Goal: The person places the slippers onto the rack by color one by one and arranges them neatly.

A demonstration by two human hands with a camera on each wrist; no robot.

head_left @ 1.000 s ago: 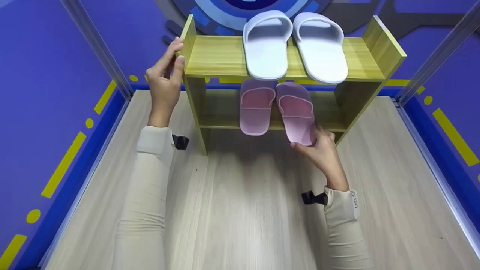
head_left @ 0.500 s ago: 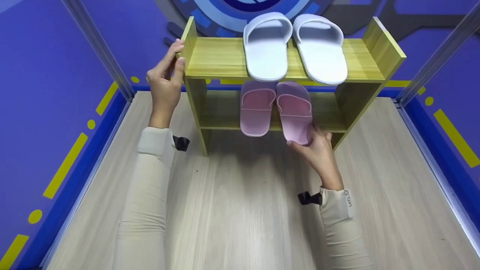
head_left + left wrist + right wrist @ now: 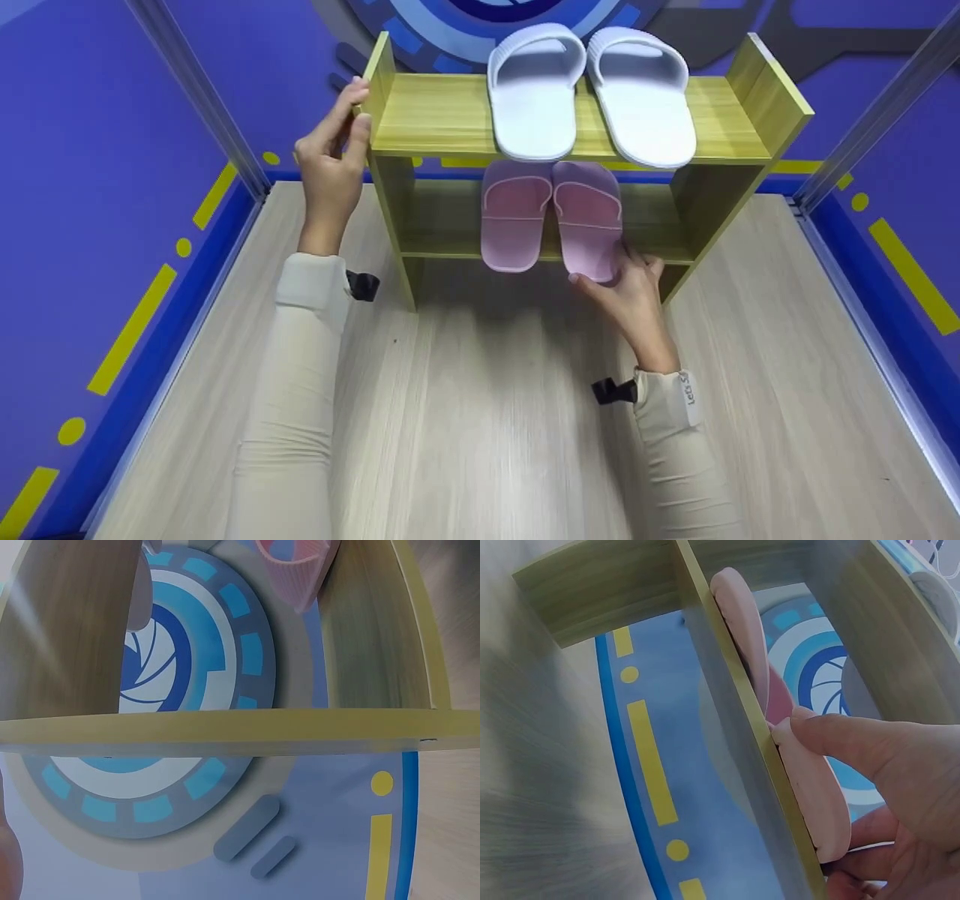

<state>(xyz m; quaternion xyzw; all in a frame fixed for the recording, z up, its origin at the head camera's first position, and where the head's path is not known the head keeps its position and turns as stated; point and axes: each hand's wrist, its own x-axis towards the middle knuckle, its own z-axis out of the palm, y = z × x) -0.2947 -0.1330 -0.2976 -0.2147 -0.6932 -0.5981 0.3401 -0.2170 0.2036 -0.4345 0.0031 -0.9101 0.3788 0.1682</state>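
My right hand (image 3: pixel 639 301) grips the heel of the right pink slipper (image 3: pixel 591 244) on the lower shelf of a wooden shoe rack (image 3: pixel 435 112). In the right wrist view, the thumb lies at one side of this slipper's heel (image 3: pixel 814 791) and the fingers at the other. Close beside it sits the left pink slipper (image 3: pixel 511 241), its heel slightly past the shelf's front edge. My left hand (image 3: pixel 330 172) holds the rack's left side panel (image 3: pixel 379 82), thumb towards the front edge. Two white slippers (image 3: pixel 534 120) stand side by side on the top shelf.
Pale wood-grain flooring (image 3: pixel 480 427) lies under and before the rack. Blue printed walls (image 3: pixel 97 187) with yellow marks rise at the left, right and back. Metal posts (image 3: pixel 199 97) stand in the corners.
My right hand has pushed the right pink slipper back and slightly left, so it sits straighter and farther in on the lower shelf. The left hand stays on the rack.
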